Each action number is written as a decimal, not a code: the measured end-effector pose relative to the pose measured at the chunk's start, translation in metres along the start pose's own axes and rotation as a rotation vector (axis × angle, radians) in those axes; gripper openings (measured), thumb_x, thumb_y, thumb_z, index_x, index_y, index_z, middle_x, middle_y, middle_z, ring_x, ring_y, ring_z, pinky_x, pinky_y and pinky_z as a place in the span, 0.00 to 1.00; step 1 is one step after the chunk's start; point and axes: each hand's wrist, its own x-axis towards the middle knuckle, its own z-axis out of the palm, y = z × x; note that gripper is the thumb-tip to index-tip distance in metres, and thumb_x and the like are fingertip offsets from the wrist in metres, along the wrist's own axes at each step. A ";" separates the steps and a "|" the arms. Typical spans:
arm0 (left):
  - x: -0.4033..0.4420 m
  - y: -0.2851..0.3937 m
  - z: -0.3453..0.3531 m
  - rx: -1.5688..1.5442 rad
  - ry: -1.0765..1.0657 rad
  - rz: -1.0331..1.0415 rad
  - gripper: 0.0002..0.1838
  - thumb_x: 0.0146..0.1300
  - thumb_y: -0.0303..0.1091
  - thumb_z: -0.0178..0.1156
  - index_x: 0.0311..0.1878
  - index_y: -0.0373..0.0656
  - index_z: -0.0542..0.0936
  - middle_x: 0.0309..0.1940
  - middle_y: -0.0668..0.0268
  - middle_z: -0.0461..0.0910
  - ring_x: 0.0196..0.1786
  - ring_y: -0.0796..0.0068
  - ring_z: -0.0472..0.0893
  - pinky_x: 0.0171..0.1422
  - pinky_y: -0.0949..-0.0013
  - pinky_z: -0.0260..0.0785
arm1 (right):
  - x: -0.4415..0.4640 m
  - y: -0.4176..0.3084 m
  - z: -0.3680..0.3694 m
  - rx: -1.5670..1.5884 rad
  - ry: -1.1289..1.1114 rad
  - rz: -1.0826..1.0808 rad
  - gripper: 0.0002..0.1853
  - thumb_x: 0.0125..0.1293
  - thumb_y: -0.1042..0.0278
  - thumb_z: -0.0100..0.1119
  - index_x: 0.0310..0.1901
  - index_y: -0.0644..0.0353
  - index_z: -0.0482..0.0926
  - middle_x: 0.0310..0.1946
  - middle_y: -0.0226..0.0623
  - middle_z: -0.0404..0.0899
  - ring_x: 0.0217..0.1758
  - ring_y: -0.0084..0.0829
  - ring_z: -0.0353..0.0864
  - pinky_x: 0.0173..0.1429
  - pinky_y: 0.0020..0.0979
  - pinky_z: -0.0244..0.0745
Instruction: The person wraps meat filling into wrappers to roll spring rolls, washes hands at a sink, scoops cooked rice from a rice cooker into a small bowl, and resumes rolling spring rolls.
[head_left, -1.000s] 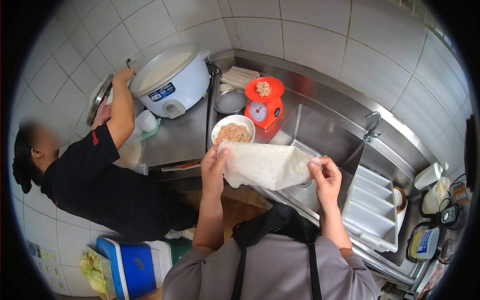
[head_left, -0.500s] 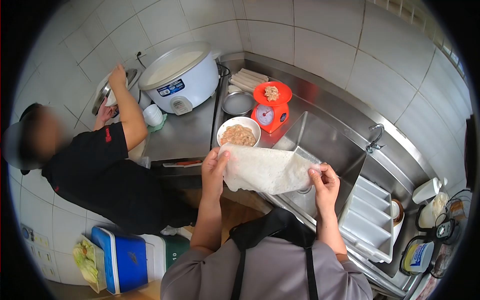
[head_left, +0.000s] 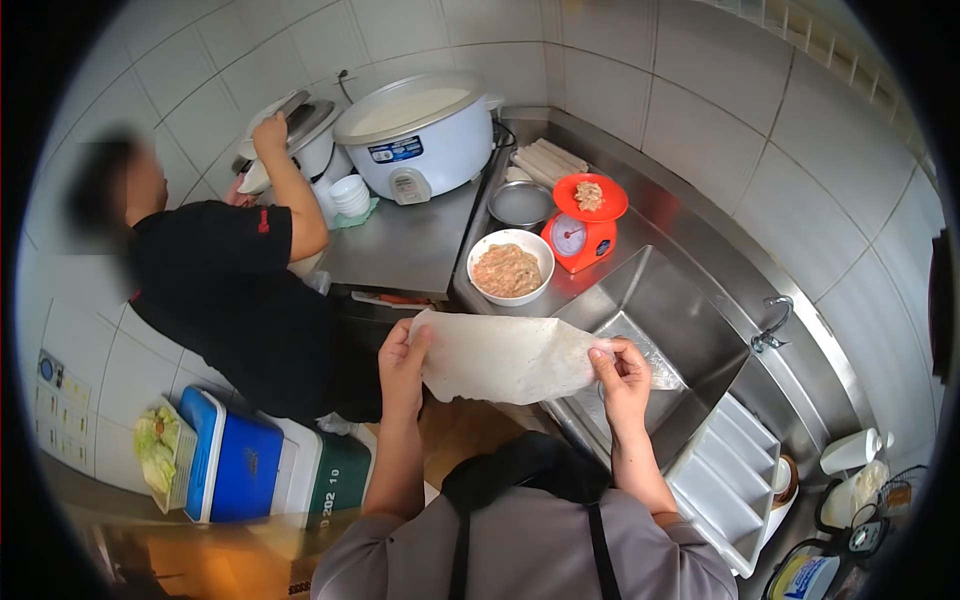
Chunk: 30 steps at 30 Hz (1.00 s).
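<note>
A thin, whitish, translucent wrapper sheet [head_left: 505, 358] hangs stretched between my two hands, in front of the sink. My left hand [head_left: 404, 360] pinches its left end between thumb and fingers. At the right end, my right hand [head_left: 620, 368] grips the sheet's corner the same way. Just beyond the sheet stands a white bowl [head_left: 472, 268] of pinkish minced filling [head_left: 508, 271]. Behind it, an orange kitchen scale [head_left: 580, 240] carries a small clump of filling [head_left: 589, 196] on its round pan.
A round metal pan [head_left: 520, 203] and several pale rolls [head_left: 550, 160] lie behind the bowl. The steel sink [head_left: 690, 300] is right of the scale, with a white divided tray [head_left: 728, 470] nearer me. At left, a co-worker [head_left: 240, 290] handles a lid beside a big rice cooker [head_left: 420, 140].
My view has shifted, so the counter items sit further right. I still hold the sheet at both ends. The co-worker's raised hand now grips the lid nearer the cooker.
</note>
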 end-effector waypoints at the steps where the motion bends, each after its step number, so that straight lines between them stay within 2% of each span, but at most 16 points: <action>1: -0.005 0.000 -0.006 0.015 0.019 0.011 0.03 0.62 0.29 0.54 0.36 0.39 0.74 0.30 0.71 0.76 0.32 0.86 0.73 0.39 0.81 0.64 | 0.000 0.004 0.001 -0.002 -0.025 -0.004 0.03 0.59 0.80 0.57 0.35 0.63 0.76 0.30 0.24 0.73 0.32 0.12 0.69 0.33 0.15 0.63; 12: -0.047 0.005 -0.017 0.028 0.161 0.027 0.04 0.63 0.29 0.53 0.37 0.38 0.74 0.30 0.69 0.77 0.31 0.85 0.74 0.39 0.80 0.67 | -0.014 0.013 0.005 0.061 -0.122 0.076 0.03 0.59 0.79 0.57 0.35 0.63 0.76 0.29 0.23 0.72 0.31 0.12 0.68 0.34 0.15 0.62; 18: -0.042 0.001 -0.012 0.063 0.105 0.050 0.05 0.63 0.29 0.53 0.38 0.39 0.74 0.30 0.70 0.77 0.31 0.86 0.74 0.37 0.81 0.65 | -0.015 0.000 -0.005 0.003 -0.070 0.038 0.02 0.59 0.77 0.57 0.34 0.62 0.77 0.27 0.24 0.72 0.28 0.13 0.68 0.31 0.17 0.61; 22: -0.034 0.004 0.002 0.021 0.069 0.052 0.05 0.63 0.29 0.54 0.38 0.39 0.74 0.30 0.71 0.77 0.31 0.87 0.73 0.37 0.82 0.64 | -0.013 -0.006 -0.016 0.013 -0.070 -0.007 0.03 0.59 0.79 0.57 0.35 0.64 0.76 0.29 0.23 0.73 0.31 0.12 0.69 0.35 0.15 0.62; 25: -0.033 0.000 0.009 0.021 0.063 0.050 0.05 0.63 0.29 0.54 0.38 0.39 0.74 0.30 0.71 0.77 0.32 0.87 0.73 0.37 0.82 0.65 | -0.015 -0.007 -0.020 0.002 -0.063 -0.030 0.02 0.59 0.79 0.57 0.34 0.64 0.76 0.29 0.24 0.73 0.30 0.12 0.68 0.34 0.15 0.62; 30: -0.035 -0.011 0.007 0.013 0.049 0.049 0.05 0.62 0.29 0.54 0.37 0.38 0.74 0.30 0.71 0.77 0.31 0.86 0.73 0.37 0.81 0.65 | -0.014 -0.003 -0.020 -0.062 -0.025 0.039 0.01 0.59 0.78 0.57 0.32 0.63 0.76 0.26 0.23 0.70 0.28 0.13 0.67 0.31 0.17 0.60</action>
